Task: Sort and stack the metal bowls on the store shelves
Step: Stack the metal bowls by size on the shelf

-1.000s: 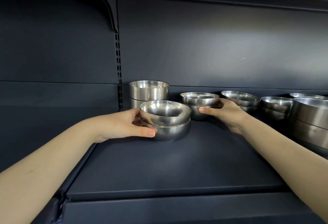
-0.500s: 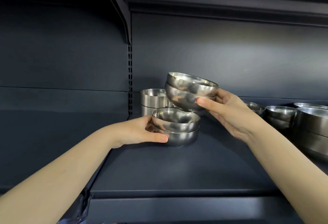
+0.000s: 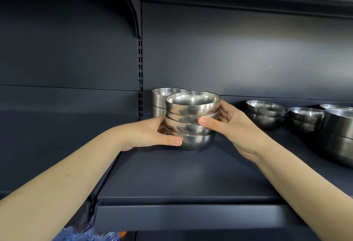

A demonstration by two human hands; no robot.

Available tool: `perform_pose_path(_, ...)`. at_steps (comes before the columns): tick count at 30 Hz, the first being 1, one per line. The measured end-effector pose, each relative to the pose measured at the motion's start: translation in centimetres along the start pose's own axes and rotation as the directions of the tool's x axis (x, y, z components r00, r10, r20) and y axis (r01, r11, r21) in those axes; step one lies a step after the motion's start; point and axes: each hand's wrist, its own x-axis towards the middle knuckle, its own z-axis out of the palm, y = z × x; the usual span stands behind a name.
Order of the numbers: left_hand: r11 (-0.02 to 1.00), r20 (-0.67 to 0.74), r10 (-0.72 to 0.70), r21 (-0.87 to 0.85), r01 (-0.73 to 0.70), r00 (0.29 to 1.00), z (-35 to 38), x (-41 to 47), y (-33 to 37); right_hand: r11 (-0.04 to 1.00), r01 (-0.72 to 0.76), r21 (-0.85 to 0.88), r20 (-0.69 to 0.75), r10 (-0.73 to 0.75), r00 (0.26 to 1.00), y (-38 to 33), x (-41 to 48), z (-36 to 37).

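Grasping a stack of shiny round steel bowls (image 3: 192, 121) on the matte dark shelf (image 3: 181, 179): left hand (image 3: 152, 133) low, right hand (image 3: 229, 124) higher

Two bare forearms, no sleeves, rings or watch.

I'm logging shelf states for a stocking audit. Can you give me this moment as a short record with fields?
setting: dark store shelf
main stack: four round metal bowls, nested, standing on the shelf
left hand: grips the stack's lower bowls
right hand: grips the stack's upper bowls
behind stack: straight-sided bowls, stacked
to the right: low bowl stacks, and larger bowls at the frame edge
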Motion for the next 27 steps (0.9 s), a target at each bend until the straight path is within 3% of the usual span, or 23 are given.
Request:
perform_pose_path(25, 1.0, -0.019, 0.007, 0.0, -0.007, 1.0, 0.19, 0.0, -0.16, 0.996, -0.071, 0.046, 0.038, 0.07, 0.997, 0.74, -0.26, -0.15)
perform_pose_path(27, 1.0, -0.011, 0.006, -0.006, -0.006, 1.0, 0.19, -0.02, -0.14, 0.986, -0.09, 0.142, -0.059, 0.099, 0.993, 0.08, -0.02, -0.54)
